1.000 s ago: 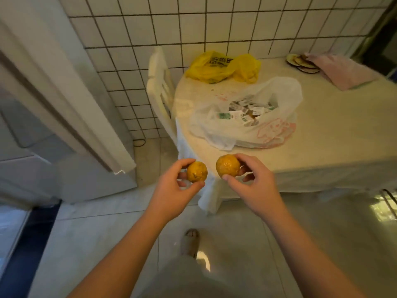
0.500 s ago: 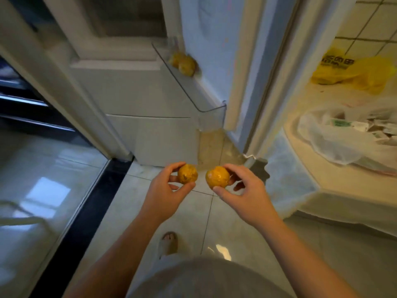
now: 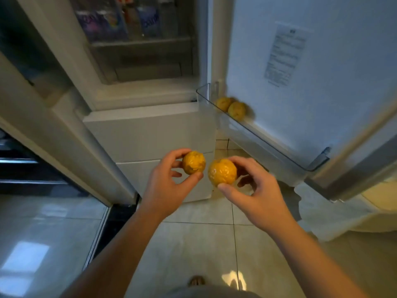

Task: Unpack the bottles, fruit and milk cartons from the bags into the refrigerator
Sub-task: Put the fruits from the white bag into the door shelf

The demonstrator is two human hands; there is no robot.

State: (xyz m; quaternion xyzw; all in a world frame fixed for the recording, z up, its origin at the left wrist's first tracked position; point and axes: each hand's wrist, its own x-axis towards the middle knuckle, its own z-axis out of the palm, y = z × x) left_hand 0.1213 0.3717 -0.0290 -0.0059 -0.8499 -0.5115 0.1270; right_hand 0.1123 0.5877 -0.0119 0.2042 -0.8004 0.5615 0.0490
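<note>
My left hand [image 3: 165, 188] pinches a small orange fruit [image 3: 194, 162] between thumb and fingers. A slightly larger orange fruit [image 3: 222, 172] sits in the grip of my right hand [image 3: 255, 194]. Both are held side by side, low in front of the open refrigerator [image 3: 148, 134]. Two more orange fruits [image 3: 231, 106] lie in the clear bin [image 3: 266, 145] on the open door at the right. Inside, on an upper shelf, stand blurred cartons [image 3: 116, 20].
The open door [image 3: 311, 82] with a paper label stands on the right. White drawer fronts [image 3: 163, 173] lie straight ahead behind my hands. A cloth-covered table corner [image 3: 343, 214] pokes in at the right. Tiled floor is underfoot, with a dark threshold strip [image 3: 111, 224] at the left.
My view has swung from the table and bags to the open refrigerator. Both hands keep their fruits and are now closer to the fridge front.
</note>
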